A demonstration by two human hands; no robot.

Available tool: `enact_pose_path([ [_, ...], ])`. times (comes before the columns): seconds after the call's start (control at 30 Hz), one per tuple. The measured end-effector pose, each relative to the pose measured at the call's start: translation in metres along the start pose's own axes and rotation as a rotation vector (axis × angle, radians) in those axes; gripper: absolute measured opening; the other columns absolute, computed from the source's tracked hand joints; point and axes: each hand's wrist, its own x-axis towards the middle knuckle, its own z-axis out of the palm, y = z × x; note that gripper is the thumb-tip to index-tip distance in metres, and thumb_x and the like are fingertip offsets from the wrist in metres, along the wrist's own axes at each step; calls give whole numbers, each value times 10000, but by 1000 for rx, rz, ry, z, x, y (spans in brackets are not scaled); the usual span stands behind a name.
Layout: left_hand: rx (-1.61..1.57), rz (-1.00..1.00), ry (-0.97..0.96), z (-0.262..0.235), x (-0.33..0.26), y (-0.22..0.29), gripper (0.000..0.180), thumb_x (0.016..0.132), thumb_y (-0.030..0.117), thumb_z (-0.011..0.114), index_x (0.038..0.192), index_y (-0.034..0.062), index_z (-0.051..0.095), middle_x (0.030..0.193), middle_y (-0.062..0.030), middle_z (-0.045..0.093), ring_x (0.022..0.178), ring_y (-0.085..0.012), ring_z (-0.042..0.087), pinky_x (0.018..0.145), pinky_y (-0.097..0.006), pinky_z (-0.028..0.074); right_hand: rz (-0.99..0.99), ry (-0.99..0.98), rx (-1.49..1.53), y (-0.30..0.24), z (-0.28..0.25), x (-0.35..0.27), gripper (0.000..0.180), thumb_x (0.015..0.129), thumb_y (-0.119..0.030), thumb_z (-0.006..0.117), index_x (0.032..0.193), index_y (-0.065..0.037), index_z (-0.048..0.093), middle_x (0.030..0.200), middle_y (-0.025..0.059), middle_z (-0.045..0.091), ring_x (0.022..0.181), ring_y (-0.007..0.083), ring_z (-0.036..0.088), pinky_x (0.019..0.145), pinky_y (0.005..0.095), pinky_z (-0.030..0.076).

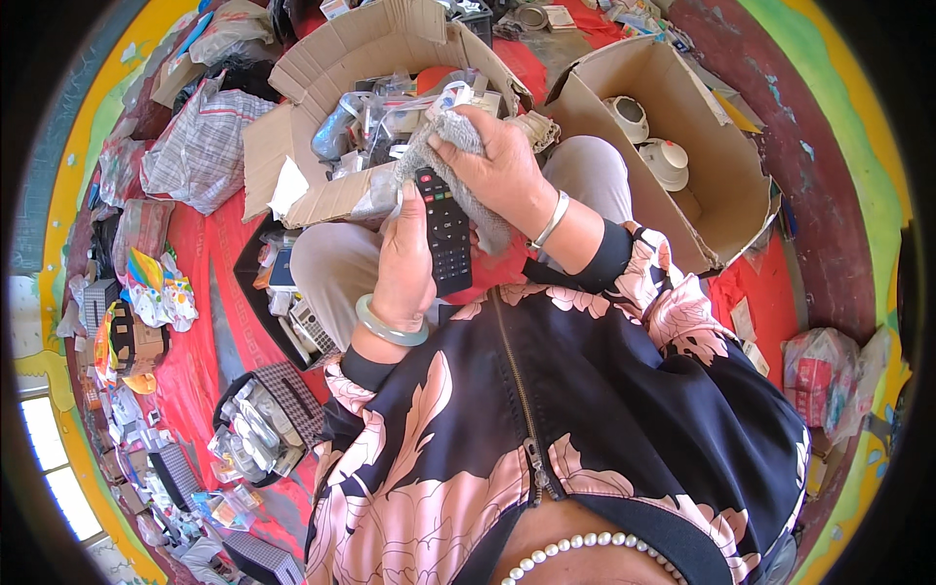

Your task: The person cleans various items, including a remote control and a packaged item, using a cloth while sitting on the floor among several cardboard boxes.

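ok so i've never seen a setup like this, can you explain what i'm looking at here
There's no machine here: these are a person's two bare hands. The single picture comes from a wide fisheye camera worn on the head and looking down, so straight edges bend and the person's own jacket fills the lower part.

The left hand holds a black remote. The right hand grips a grey cloth at the remote's upper end.

Red sheeting covers much of the floor. Ahead stands an open carton of mixed items; to the right, another box holds two white objects.
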Motion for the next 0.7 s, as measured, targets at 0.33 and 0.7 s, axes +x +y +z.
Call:
enact_pose_path([
  [0.33, -284, -60, -161, -4, 6, 6, 549, 952, 458, 296, 1153, -15, 491, 870, -108, 596, 726, -174, 584, 648, -315, 503, 469, -275, 596, 8, -41, 13, 317, 864, -267, 582, 1083, -38, 573, 997, 58, 619, 880, 164, 598, 770, 299, 485],
  [0.7, 33, -112, 36, 5, -3, 3, 533, 940, 470, 325, 1054, -16, 511, 785, -115, 600, 644, -202, 608, 585, -313, 518, 426, -65, 297, 18, 2, 3, 354, 841, -350, 579, 955, -15, 593, 797, 151, 631, 673, 300, 616, 586, 380, 477],
])
